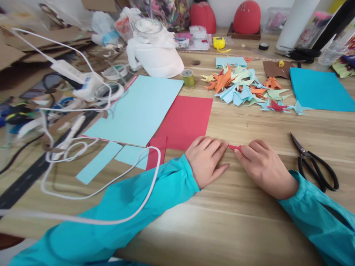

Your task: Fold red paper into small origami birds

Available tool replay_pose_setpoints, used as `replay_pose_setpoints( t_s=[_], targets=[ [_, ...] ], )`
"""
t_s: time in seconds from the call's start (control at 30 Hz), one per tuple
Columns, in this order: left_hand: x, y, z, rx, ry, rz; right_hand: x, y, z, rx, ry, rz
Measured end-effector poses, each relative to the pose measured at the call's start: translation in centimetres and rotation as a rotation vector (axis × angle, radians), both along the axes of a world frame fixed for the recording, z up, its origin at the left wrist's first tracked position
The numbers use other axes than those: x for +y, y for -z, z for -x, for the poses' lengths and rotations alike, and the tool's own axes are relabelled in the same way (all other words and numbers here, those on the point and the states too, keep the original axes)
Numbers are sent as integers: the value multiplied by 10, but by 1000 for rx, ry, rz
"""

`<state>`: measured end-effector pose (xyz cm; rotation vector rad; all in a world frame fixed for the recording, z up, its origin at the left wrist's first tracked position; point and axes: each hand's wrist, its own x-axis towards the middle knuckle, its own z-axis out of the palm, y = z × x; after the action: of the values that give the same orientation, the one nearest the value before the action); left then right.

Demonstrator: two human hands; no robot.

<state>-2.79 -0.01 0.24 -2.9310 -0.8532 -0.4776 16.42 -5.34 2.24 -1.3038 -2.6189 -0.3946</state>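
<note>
A small folded piece of red paper (235, 147) spans the short gap between my two hands, low over the wooden table. My right hand (262, 166) pinches its right end between thumb and curled fingers. At the other end, my left hand (206, 159) has its fingers closed together over the paper, with the thumb lying apart below; its exact grip is hidden. Just behind my left hand lies a red sheet (185, 122), partly under light blue sheets (138, 107). Black-handled scissors (313, 162) rest open to the right of my right hand.
Folded paper cranes (238, 87) in several colours lie heaped at the back. Bright blue paper (321, 88) is to their right. A spool of green thread (188, 77) stands left of them. A white cable (135, 214) loops across my left sleeve. Paper strips (98, 162) lie at left.
</note>
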Motion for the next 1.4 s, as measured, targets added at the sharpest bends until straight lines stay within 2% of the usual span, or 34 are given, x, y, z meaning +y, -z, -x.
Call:
replay_pose_setpoints(
  t_s=[1.23,1.4],
  targets=[
    [1,-4,0,67,24,-86,0,1,0,12,6,1],
    [1,-2,0,62,-10,-89,0,1,0,9,12,4]
  ],
)
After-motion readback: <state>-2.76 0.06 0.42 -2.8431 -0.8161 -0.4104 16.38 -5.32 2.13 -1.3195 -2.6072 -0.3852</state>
